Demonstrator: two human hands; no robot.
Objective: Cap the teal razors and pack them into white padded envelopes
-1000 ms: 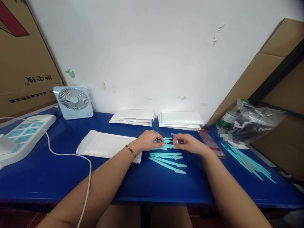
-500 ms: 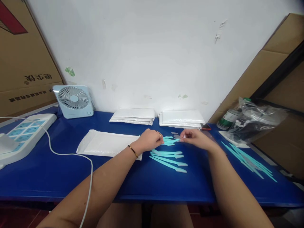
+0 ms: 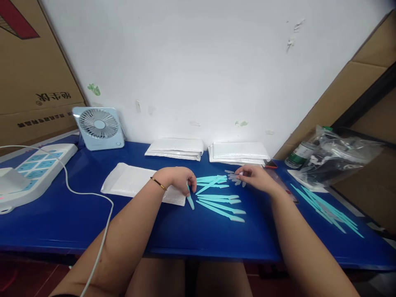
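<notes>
Pinching a teal razor [image 3: 190,199], left hand [image 3: 177,178] fingers curl; right hand [image 3: 255,176] seemingly touches clear caps [image 3: 234,178].

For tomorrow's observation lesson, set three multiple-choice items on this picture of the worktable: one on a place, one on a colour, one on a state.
1. Where does the small fan stand?
A. far left of the table, by the wall
B. on the right, beside the plastic bag
C. in front of the hands

2. What colour is the table top?
A. white
B. blue
C. brown

3. What is the left hand doing?
A. lying flat and empty
B. gripping the white cable
C. holding a turquoise stick

Answers:
1 A, the fan stands at the table's far left against the wall.
2 B, the bare surface is blue.
3 C, a turquoise stick pokes down from its fingers.
</notes>
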